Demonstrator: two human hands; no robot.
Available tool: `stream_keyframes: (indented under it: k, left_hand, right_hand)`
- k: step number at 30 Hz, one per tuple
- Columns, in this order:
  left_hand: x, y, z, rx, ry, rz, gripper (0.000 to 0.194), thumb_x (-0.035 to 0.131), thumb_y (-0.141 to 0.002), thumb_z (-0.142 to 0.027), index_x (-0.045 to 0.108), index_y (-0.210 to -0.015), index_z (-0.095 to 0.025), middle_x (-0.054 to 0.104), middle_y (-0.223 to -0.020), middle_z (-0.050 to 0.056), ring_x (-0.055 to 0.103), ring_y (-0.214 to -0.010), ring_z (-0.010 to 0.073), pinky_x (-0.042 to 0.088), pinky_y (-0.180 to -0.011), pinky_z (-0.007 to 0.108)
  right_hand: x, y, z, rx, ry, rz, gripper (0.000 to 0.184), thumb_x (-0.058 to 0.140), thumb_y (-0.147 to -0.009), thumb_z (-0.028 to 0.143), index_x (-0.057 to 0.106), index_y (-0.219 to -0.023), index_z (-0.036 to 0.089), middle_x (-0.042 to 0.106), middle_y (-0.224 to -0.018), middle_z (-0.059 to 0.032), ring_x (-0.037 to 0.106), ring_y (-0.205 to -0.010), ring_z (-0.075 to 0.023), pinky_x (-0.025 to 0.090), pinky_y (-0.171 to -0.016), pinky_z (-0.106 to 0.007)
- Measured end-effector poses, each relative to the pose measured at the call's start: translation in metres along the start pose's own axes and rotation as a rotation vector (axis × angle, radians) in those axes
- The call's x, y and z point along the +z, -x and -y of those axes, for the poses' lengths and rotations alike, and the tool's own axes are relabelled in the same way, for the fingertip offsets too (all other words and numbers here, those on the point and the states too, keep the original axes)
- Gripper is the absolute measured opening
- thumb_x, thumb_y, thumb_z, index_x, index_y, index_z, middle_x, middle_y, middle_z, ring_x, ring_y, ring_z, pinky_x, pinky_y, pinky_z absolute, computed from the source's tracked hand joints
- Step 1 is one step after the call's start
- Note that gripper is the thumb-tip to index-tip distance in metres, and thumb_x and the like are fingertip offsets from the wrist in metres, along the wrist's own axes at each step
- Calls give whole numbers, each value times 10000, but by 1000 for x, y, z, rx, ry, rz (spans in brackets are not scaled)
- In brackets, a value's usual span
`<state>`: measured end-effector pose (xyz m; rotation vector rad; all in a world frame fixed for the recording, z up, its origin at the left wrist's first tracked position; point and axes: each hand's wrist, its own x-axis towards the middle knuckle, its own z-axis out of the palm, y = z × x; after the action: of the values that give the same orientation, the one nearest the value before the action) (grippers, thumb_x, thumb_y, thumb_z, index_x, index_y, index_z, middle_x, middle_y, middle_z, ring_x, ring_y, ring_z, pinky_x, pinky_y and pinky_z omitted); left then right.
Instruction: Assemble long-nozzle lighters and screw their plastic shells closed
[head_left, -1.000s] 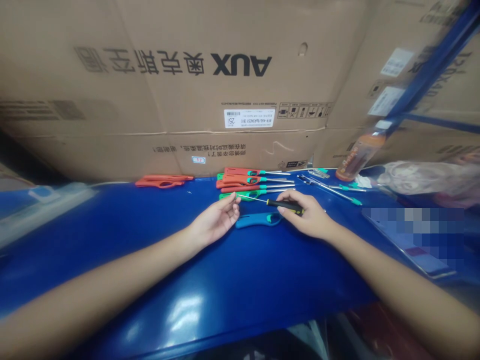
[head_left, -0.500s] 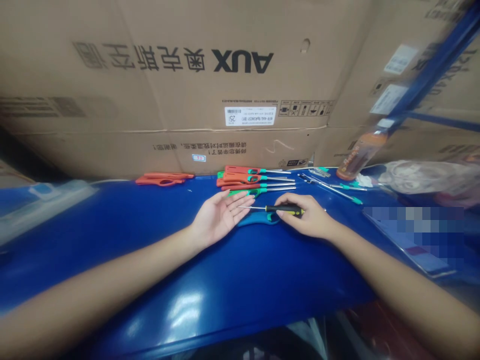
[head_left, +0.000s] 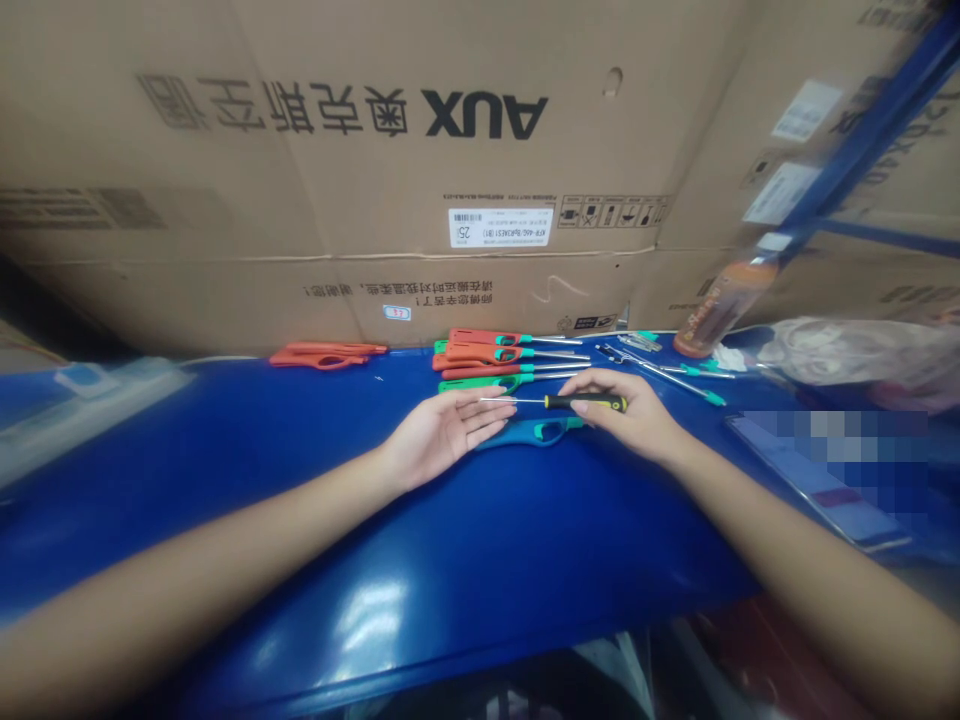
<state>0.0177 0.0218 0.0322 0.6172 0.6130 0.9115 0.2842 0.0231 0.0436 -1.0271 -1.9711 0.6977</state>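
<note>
Screwdriver (head_left: 586, 402) gripped in right fingers, shaft seemingly across the tips of the spread left fingers (head_left: 491, 408).

Orange-capped bottle (head_left: 718, 308) beside cardboard (head_left: 337, 180)

White glare shines on the worktop (head_left: 465, 570) at lower centre; the frame's outer edges look stretched and blurry.

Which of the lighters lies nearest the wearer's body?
The blue lighter, lying just this side of the green lighter and partly hidden by the left hand; no other in view has a blue handle.
</note>
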Motion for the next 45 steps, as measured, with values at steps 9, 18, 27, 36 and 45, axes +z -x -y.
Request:
stream_keyframes:
  k: [9, 18, 27, 36, 45]
  left_hand:
    - [0, 4, 3, 194, -348, -20, 214, 727, -787, -48, 759, -997, -75, 781, -981, 165, 763, -859, 223, 615, -828, 309]
    - [-4, 4, 5, 415, -651, -93, 85, 816, -760, -103, 808, -845, -110, 775, -753, 86, 706, -648, 127, 549, -646, 157]
    - [-7, 8, 7, 481, -887, -4, 103, 759, -833, -150, 825, -911, -133, 778, -780, 96, 712, -692, 142, 566, -717, 182]
    - [-7, 8, 12, 398, -899, 68, 149, 740, -867, -245, 818, -939, -140, 789, -820, 94, 739, -717, 168, 606, -741, 241]
    - [3, 14, 26, 165, -740, 150, 234, 812, -802, -338, 806, -900, -126, 798, -835, 79, 749, -693, 144, 615, -702, 222]
  right_hand:
    - [-6, -3, -1, 124, -243, 18, 203, 659, -852, 364, 691, -934, 181, 528, -577, 50, 435, -478, -89, 330, -471, -243]
    - [-6, -3, 0, 125, -270, 19, 201, 671, -840, 371, 675, -919, 186, 516, -558, 58, 418, -466, -82, 300, -455, -240]
    - [-5, -3, -2, 201, -457, -77, 285, 736, -803, 438, 630, -942, 213, 461, -519, 75, 370, -443, -83, 240, -426, -228]
    - [1, -3, -3, 116, -477, -146, 407, 751, -820, 454, 515, -1093, 266, 432, -625, 83, 390, -472, -90, 294, -423, -233]
    - [1, -12, 42, -200, -83, -141, 435, 693, -904, 384, 451, -1254, 294, 527, -863, 3, 572, -678, -144, 499, -563, -283]
